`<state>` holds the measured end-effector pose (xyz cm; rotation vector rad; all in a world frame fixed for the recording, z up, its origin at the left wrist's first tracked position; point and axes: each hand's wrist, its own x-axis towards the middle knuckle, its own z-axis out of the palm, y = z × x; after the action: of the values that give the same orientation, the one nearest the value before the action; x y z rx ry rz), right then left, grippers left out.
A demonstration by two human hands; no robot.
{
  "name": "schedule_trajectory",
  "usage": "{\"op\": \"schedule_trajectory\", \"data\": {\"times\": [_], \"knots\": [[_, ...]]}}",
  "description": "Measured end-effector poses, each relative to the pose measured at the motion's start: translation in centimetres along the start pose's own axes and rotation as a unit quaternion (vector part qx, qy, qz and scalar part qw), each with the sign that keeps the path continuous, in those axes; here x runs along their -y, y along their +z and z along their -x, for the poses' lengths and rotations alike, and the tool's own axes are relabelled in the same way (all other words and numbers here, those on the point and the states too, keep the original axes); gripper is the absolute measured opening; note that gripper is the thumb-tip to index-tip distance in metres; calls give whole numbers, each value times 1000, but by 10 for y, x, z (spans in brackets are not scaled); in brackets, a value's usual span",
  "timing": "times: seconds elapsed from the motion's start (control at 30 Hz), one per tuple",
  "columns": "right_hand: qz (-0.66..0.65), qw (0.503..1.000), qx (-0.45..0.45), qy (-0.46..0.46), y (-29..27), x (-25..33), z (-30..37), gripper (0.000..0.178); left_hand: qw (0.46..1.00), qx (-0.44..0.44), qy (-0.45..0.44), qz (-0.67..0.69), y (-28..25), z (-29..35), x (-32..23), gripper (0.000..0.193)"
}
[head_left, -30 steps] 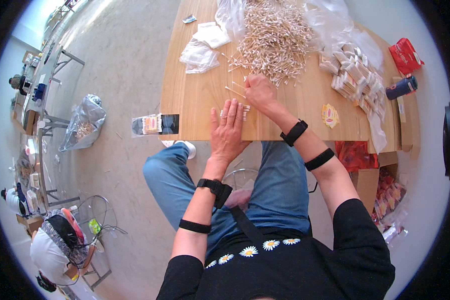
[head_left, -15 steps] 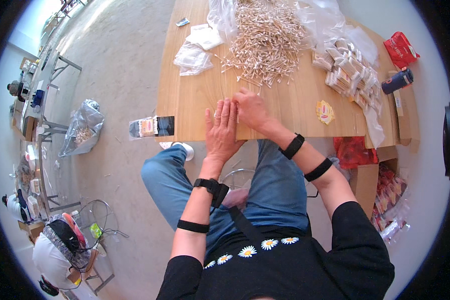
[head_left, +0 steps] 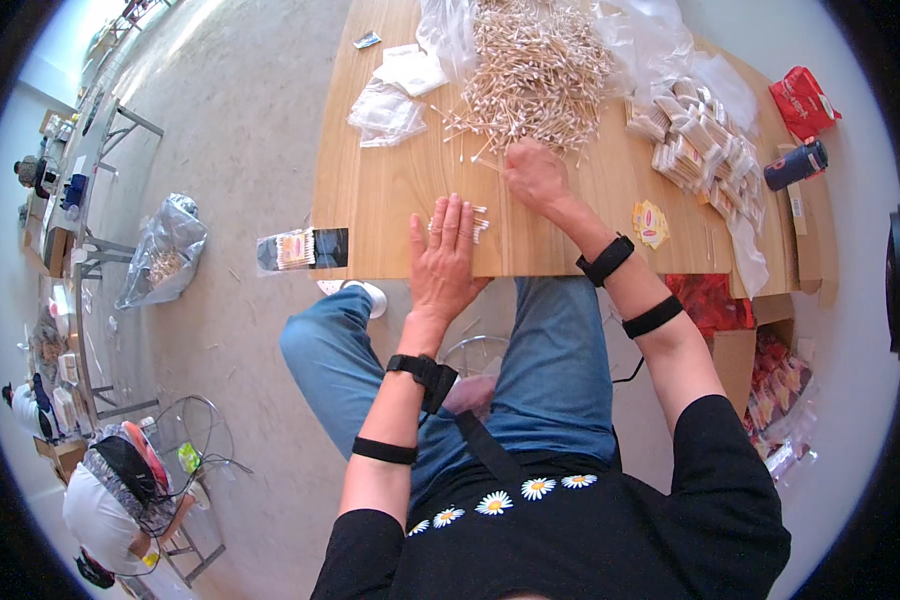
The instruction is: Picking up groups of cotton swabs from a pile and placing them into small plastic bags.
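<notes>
My left hand (head_left: 443, 262) lies flat near the table's front edge, its fingers stretched out over a small group of cotton swabs (head_left: 480, 224). Their tips poke out on both sides of the fingers. At the near edge of a big loose heap of cotton swabs (head_left: 540, 80) is my right hand (head_left: 537, 176), with its fingers curled in. Whatever those fingers pinch is hidden beneath the hand. A few stray swabs lie just left of it.
Clear plastic bags (head_left: 388, 118) lie at the far left of the wooden table (head_left: 370, 200). Packed swab bags (head_left: 705, 150), yellow cards (head_left: 650, 225), a dark bottle (head_left: 796, 163) and a red pouch (head_left: 804, 102) are on the right. A swab pack (head_left: 295, 250) sits by the left edge.
My right hand has moved from beside the left fingers, away and to the right, up to the heap. My left hand has stayed in place over the small group of swabs.
</notes>
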<state>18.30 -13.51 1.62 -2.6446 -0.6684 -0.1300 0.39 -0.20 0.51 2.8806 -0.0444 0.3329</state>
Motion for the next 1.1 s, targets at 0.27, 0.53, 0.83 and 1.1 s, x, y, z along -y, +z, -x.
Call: {"op": "schedule_trajectory", "data": {"times": [0.27, 0.53, 0.83, 1.1], "knots": [[-56, 997, 42, -13, 11, 22, 9, 10, 1000, 9, 8, 10, -1, -2, -3, 108], [-42, 997, 35, -63, 1, 41, 27, 6, 1000, 8, 4, 14, -2, 0, -1, 112], [-57, 996, 32, -67, 2, 46, 9, 9, 1000, 14, -3, 11, -3, 1, 1, 113], [-56, 998, 29, 12, 9, 61, -24, 16, 1000, -14, 3, 26, 0, 0, -1, 110]]}}
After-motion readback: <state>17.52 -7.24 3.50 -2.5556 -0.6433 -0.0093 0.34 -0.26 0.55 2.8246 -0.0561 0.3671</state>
